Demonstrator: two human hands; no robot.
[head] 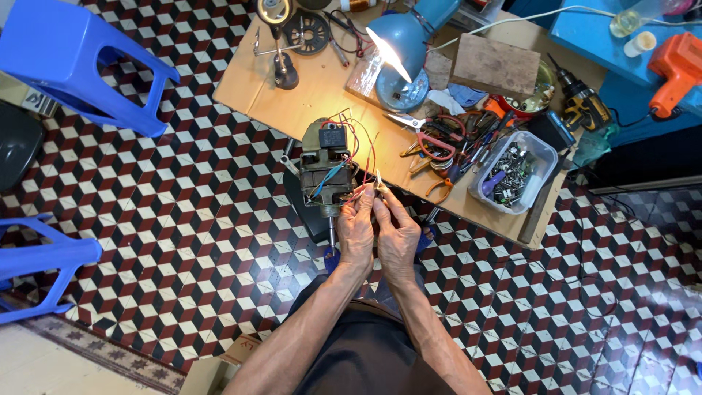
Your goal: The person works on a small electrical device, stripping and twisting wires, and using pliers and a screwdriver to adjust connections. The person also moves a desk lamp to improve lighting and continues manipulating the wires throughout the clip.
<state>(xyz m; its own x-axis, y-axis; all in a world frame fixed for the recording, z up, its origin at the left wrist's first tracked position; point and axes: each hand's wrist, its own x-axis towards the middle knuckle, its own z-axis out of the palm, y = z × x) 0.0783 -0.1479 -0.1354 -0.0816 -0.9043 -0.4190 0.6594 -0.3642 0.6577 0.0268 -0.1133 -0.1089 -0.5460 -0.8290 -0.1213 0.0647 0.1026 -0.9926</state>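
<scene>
A small electric motor (325,167) with a black block on top and red, blue and white wires (363,150) rests at the near edge of a low wooden table (322,88). My left hand (356,228) and my right hand (397,232) are raised side by side just in front of the motor. Both pinch the loose ends of its thin wires between fingertips, close to the motor's right side. The motor's shaft (331,235) points down toward me, beside my left hand.
A lit blue desk lamp (401,51) shines on the table. Scissors and pliers (431,143), a clear tray of small parts (514,173), a wooden block (496,66), a drill (581,102) and an orange tool (676,69) lie right. Blue plastic stools (73,58) stand left on tiled floor.
</scene>
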